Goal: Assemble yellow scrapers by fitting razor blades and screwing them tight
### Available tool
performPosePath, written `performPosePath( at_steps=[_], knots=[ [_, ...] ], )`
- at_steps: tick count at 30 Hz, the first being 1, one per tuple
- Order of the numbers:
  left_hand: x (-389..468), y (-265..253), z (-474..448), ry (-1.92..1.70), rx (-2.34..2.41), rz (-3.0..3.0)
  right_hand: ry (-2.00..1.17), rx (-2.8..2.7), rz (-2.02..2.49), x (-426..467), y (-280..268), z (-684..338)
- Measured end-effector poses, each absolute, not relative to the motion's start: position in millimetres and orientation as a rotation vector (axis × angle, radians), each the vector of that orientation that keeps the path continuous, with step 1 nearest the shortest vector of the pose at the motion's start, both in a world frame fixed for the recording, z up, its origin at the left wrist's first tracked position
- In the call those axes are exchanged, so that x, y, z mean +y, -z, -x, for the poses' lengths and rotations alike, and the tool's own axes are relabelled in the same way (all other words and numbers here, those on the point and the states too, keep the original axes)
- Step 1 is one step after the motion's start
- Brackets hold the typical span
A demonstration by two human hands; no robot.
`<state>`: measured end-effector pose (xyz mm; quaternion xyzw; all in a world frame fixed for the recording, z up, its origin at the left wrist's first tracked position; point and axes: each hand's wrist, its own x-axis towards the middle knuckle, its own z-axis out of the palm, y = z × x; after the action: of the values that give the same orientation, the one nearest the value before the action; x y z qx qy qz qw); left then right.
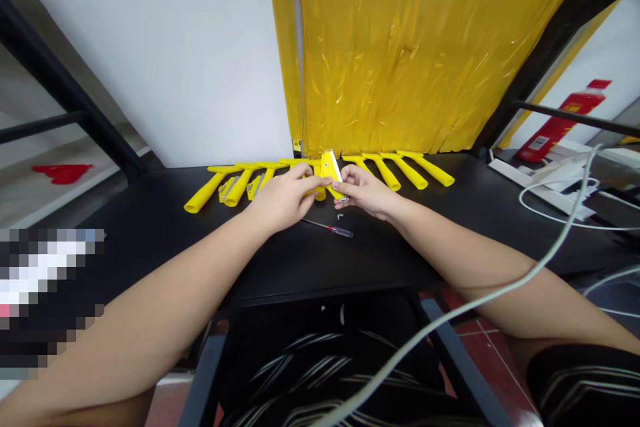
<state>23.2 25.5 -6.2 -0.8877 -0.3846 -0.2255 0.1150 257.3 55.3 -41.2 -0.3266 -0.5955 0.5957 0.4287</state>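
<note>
Between my two hands is a flat yellow plastic scraper head [327, 170] with a pale strip along its right edge. My left hand [290, 197] is closed on it from the left, index finger stretched across its face. On the other side, my right hand [365, 190] pinches its lower right edge. Just below the hands a small screwdriver [341, 232] with a translucent purplish handle lies on the black table [290, 273]. A tiny white scrap [340, 217] rests near its tip. Part of the scraper head is hidden behind my fingers.
Yellow tubular handles [204, 192] line the back of the table, and more handles [413, 172] lie to the right. Small yellow pieces with metal [227, 188] sit among the left ones. A red bottle [557, 121] stands far right. A white cable [480, 297] crosses over my right forearm.
</note>
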Motion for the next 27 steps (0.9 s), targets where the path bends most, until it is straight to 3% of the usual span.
performPosePath(
  at_steps=[6,27],
  knots=[
    [24.7,7.7,-26.9,0.677,-1.158,2.585,-1.578,-1.387,0.808,51.8,39.5,-254.5],
    [22.3,9.7,-31.8,0.809,-1.261,2.608,-1.112,-1.639,0.705,54.1,41.9,-248.9]
  ],
)
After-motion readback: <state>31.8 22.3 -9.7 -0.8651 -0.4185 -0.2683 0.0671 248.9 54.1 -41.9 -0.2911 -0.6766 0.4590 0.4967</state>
